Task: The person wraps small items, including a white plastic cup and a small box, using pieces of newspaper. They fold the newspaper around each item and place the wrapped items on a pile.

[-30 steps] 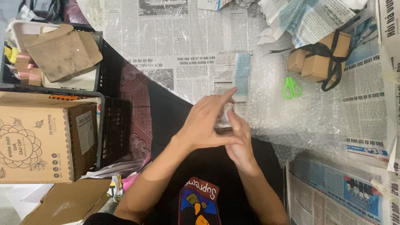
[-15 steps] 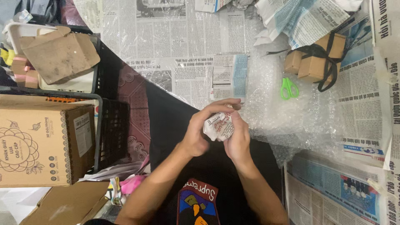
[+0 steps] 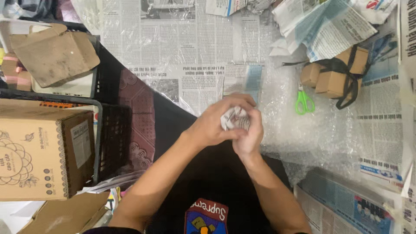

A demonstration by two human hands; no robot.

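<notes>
Even, fairly bright overhead light, soft shadows, slight overall softness, mild glare on the plastic wrap (image 3: 320, 130).

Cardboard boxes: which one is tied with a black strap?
The small brown box at upper right, beside the green scissors; the large left box has none.

A large brown carton (image 3: 41, 154) stands at the left edge of the frame, with a pale flower-like pattern printed on its top face and a white rectangular label (image 3: 81, 141) on the side facing right. Above it, in the upper left, an open brown box (image 3: 54, 54) lies tilted with its flaps spread. A flattened piece of cardboard (image 3: 65, 214) sits in the lower left corner. In the upper right, a cluster of small brown boxes (image 3: 336, 76) rests on bubble wrap, bound together by a black strap.
</notes>
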